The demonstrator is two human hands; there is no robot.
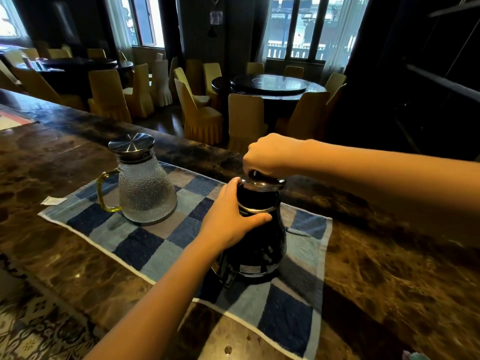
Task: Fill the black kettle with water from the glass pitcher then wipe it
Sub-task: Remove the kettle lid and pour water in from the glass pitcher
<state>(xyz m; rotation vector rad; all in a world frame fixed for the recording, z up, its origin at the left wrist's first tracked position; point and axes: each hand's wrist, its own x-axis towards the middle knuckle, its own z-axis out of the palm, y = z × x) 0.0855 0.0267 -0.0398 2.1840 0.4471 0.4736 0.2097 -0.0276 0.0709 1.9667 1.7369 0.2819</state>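
Observation:
The black kettle (pixel 262 245) stands upright on a blue checked towel (pixel 145 242) on the marble counter. My left hand (pixel 228 216) grips the kettle's neck from the left, thumb across the front. My right hand (pixel 267 157) reaches in from the right and pinches the knob of the kettle's lid (pixel 262 181) from above. The glass pitcher (pixel 145 188), dimpled with a yellow handle and a steel lid, stands upright on the towel to the left, holding water low down. Neither hand touches it.
The brown marble counter (pixel 389 268) runs left to right, its far edge just behind the towel. A small white tag (pixel 53 200) lies left of the towel. Beyond the counter are yellow-covered chairs (pixel 200 113) and round dark tables (pixel 270 85).

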